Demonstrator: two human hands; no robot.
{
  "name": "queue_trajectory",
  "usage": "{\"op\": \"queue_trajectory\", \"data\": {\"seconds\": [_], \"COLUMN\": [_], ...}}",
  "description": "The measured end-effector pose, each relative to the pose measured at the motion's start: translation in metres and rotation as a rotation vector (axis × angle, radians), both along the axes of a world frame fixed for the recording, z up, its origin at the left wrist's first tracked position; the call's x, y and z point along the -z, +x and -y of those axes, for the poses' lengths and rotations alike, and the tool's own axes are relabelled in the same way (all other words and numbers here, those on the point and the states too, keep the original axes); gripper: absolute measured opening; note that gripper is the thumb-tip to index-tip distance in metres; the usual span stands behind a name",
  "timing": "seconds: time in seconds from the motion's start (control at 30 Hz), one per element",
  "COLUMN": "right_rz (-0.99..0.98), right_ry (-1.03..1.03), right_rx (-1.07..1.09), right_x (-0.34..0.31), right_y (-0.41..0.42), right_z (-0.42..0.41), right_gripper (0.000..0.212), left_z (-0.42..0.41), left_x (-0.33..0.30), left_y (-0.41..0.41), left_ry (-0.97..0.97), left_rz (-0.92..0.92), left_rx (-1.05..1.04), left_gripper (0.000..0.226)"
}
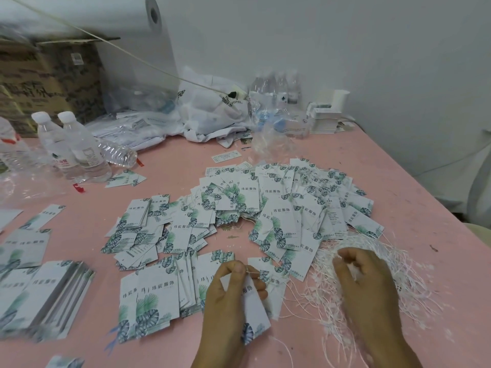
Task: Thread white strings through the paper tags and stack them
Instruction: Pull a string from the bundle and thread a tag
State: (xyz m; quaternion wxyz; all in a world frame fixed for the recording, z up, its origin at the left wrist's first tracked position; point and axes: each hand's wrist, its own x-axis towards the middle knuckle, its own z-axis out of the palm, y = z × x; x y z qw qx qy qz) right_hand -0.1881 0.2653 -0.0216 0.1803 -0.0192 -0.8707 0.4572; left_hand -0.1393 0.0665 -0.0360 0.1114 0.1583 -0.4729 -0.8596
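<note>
Two hands amid crowded tags (265, 208)

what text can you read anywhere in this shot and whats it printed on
"玮宸服饰": on the tags, also on the tag in the left hand.
"HOTEL": on the white bag; letters before it are hidden.
Too blurred to read: carton print, bottle labels, small print on tag backs, card stack.
The right hand is in the strings, which carry no text.
</note>
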Motion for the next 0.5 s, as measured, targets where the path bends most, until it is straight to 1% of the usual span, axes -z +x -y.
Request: {"op": "queue_trajectory", "data": {"seconds": [0.03,0.07,0.1,0.17,0.23,0.33,0.4,0.5], "right_rz": [-0.037,-0.064,-0.064,-0.032,-0.082,-0.165,-0.18,-0.206], "right_ry": [0.071,0.09,0.054,-0.055,-0.089,-0.075,-0.068,-0.018], "right_rx": [-0.033,-0.09,-0.17,-0.346,-0.45,-0.487,-0.463,-0.415], "right_x": [-0.001,-0.001,0.0,0.002,0.009,0.016,0.017,0.016], "right_y": [0.003,0.008,0.013,0.024,0.032,0.034,0.032,0.031], "right_z": [0.004,0.01,0.018,0.038,0.055,0.069,0.067,0.064], "right_gripper": [0.017,0.024,0.028,0.029,0.027,0.022,0.018,0.011], "left_z": [-0.002,-0.003,-0.004,-0.005,-0.007,-0.01,-0.011,-0.016], "left_x": [-0.001,-0.002,-0.002,-0.002,0.0,0.004,0.007,0.011], "left_y": [0.001,0.001,0.003,0.004,0.004,0.004,0.004,0.005], "left_ry": [-0.012,-0.033,-0.061,-0.109,-0.201,-0.27,-0.294,-0.368], "left_rz": [0.003,0.007,0.011,0.019,0.015,0.015,0.034,0.045], "left_rx": [0.028,0.052,0.072,0.096,0.111,0.144,0.17,0.185], "left_gripper": [0.021,0.021,0.022,0.027,0.028,0.017,0.019,0.029]}}
